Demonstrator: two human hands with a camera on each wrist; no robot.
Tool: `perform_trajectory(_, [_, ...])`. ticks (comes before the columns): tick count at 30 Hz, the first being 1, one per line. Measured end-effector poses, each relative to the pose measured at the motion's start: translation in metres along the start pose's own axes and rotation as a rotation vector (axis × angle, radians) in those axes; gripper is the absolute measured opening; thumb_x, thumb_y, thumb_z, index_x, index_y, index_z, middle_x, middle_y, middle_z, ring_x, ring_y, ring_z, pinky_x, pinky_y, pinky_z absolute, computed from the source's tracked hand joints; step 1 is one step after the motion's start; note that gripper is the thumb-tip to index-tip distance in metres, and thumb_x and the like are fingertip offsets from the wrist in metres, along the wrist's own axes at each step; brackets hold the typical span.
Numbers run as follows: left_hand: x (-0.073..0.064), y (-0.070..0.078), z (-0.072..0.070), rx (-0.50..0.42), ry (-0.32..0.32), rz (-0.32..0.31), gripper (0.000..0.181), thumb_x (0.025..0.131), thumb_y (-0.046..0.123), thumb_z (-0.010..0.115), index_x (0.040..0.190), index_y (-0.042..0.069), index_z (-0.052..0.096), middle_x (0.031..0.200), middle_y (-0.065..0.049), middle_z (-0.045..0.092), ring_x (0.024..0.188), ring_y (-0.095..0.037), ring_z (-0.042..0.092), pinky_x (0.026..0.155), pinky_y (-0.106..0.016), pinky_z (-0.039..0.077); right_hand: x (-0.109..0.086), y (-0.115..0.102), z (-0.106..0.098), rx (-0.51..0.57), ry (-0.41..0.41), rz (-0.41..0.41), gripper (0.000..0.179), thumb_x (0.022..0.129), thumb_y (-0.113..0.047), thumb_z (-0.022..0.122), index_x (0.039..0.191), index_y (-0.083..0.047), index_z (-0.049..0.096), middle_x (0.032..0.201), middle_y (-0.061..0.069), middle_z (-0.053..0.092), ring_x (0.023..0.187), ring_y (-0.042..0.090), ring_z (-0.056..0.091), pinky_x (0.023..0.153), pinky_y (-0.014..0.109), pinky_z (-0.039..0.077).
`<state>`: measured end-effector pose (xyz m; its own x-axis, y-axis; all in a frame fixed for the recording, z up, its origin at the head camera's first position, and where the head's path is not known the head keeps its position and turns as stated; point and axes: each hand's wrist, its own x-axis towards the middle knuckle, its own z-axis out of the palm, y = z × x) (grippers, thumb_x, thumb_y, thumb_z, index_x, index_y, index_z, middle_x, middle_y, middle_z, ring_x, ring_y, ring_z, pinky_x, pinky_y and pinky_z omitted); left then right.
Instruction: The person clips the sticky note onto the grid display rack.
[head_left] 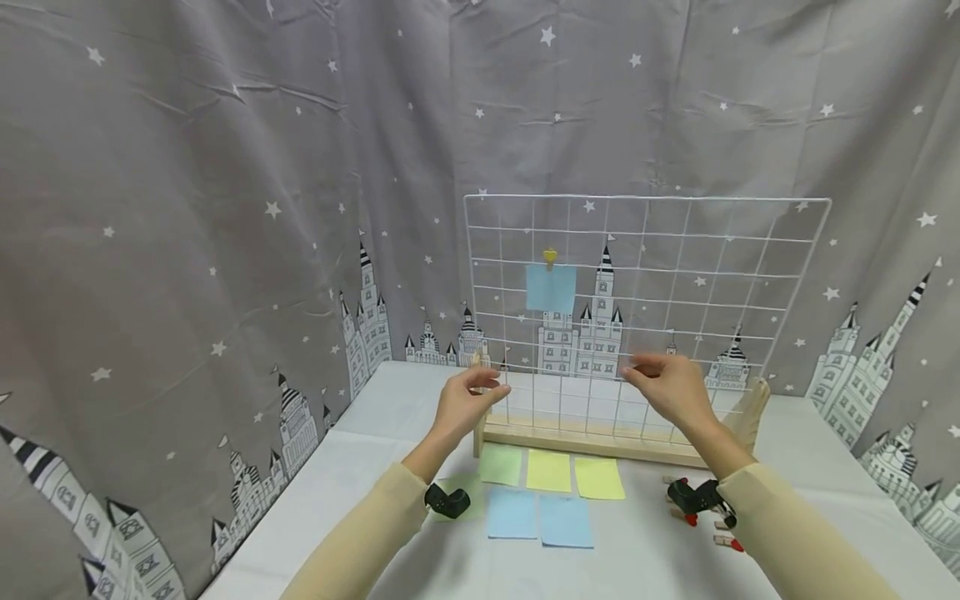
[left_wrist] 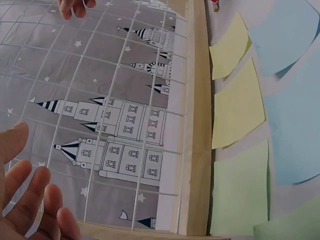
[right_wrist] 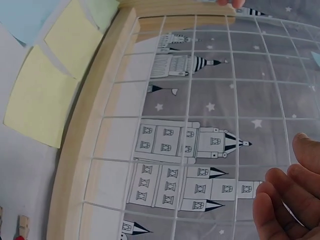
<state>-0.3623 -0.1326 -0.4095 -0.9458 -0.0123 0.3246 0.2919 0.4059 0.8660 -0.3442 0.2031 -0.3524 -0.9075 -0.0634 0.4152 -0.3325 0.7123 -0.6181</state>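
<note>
A white wire grid [head_left: 645, 292] stands upright in a wooden base [head_left: 585, 439]. High on its left part hangs a blue sticky note [head_left: 551, 289], held by a small wooden clothespin with a yellow heart [head_left: 550, 256]. My left hand [head_left: 467, 402] is raised before the grid's lower left side; in the left wrist view its fingers [left_wrist: 30, 197] are loosely bent and spread, with nothing between them. In front of the grid's lower right part is my right hand [head_left: 670, 387]. Its thumb [right_wrist: 306, 150] stands apart from the bent fingers, and no object shows in it.
On the white table before the base lie a green note [head_left: 500, 464], two yellow notes [head_left: 548, 471] and two blue notes [head_left: 513, 513]. Another green note [head_left: 471, 500] is partly under my left wrist. Several clothespins with red hearts [head_left: 726, 541] lie by my right forearm. A grey curtain [head_left: 225, 167] hangs behind.
</note>
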Motion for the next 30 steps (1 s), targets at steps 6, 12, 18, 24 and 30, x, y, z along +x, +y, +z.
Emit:
perform_trajectory(6, [-0.008, -0.011, -0.002, -0.009, 0.001, -0.025, 0.034, 0.089, 0.036, 0.081, 0.118, 0.019, 0.074, 0.105, 0.001, 0.076, 0.1, -0.021, 0.066, 0.087, -0.037, 0.054, -0.004, 0.006, 0.003, -0.003, -0.01, 0.021, 0.044, 0.101, -0.034, 0.068, 0.13, -0.002, 0.069, 0.117, 0.021, 0.075, 0.106, 0.038, 0.073, 0.085, 0.051, 0.059])
perform_trajectory(12, [-0.014, -0.019, -0.002, -0.017, 0.015, -0.028, 0.033, 0.089, 0.033, 0.082, 0.117, 0.016, 0.075, 0.103, -0.002, 0.076, 0.102, -0.024, 0.067, 0.088, -0.038, 0.055, -0.006, 0.006, 0.001, -0.016, -0.023, 0.045, 0.044, 0.101, -0.035, 0.067, 0.131, -0.003, 0.069, 0.119, 0.022, 0.075, 0.108, 0.039, 0.072, 0.086, 0.052, 0.059])
perform_trajectory(18, [-0.02, -0.029, -0.003, -0.014, 0.026, -0.058, 0.031, 0.089, 0.031, 0.082, 0.116, 0.018, 0.075, 0.102, 0.0, 0.076, 0.105, -0.025, 0.067, 0.091, -0.039, 0.054, -0.009, 0.007, -0.002, -0.015, -0.02, 0.06, 0.043, 0.101, -0.035, 0.067, 0.131, -0.004, 0.07, 0.121, 0.022, 0.074, 0.11, 0.04, 0.071, 0.087, 0.053, 0.058])
perform_trajectory(24, [-0.028, -0.038, -0.005, -0.004, 0.029, -0.077, 0.036, 0.089, 0.032, 0.082, 0.118, 0.013, 0.075, 0.104, -0.003, 0.076, 0.101, -0.025, 0.068, 0.088, -0.038, 0.055, -0.013, 0.011, -0.005, -0.013, -0.021, 0.061, 0.045, 0.101, -0.035, 0.067, 0.131, -0.003, 0.069, 0.122, 0.022, 0.073, 0.111, 0.04, 0.071, 0.087, 0.053, 0.058])
perform_trajectory(30, [-0.034, -0.045, -0.008, 0.012, 0.052, -0.06, 0.031, 0.089, 0.027, 0.082, 0.116, 0.012, 0.076, 0.1, -0.003, 0.076, 0.1, -0.022, 0.068, 0.089, -0.038, 0.055, -0.016, 0.017, -0.007, -0.017, -0.024, 0.07, 0.047, 0.101, -0.037, 0.066, 0.133, -0.002, 0.067, 0.124, 0.023, 0.072, 0.112, 0.041, 0.07, 0.086, 0.052, 0.059])
